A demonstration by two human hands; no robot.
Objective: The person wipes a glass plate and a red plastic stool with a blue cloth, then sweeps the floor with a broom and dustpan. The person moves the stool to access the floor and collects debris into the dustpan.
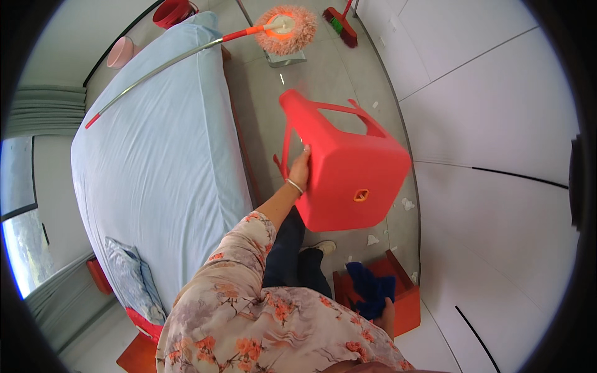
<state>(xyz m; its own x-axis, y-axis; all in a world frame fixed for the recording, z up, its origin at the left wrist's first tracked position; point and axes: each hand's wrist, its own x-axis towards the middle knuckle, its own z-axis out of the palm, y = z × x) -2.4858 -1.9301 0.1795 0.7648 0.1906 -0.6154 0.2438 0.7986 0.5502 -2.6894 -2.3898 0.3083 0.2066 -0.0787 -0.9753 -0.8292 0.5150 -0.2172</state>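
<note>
My left hand (301, 171) grips the side of a red plastic stool (359, 172), which is tilted off the floor with its seat facing me and its legs pointing away. An orange-rimmed hole shows in the seat. The fingers behind the stool's edge are partly hidden. Low on the right, my right hand (386, 314) holds a dark blue cloth (373, 286) that hangs over a reddish wooden drawer or open box (406, 307).
A bed under a light blue sheet (158, 154) fills the left, with a mop (285, 30) lying across it. Beyond are a dustpan (287, 59), a broom (343, 28), a red bucket (172, 14) and a pink bin (120, 52). Paper scraps (373, 240) litter the floor beside white panels (485, 116).
</note>
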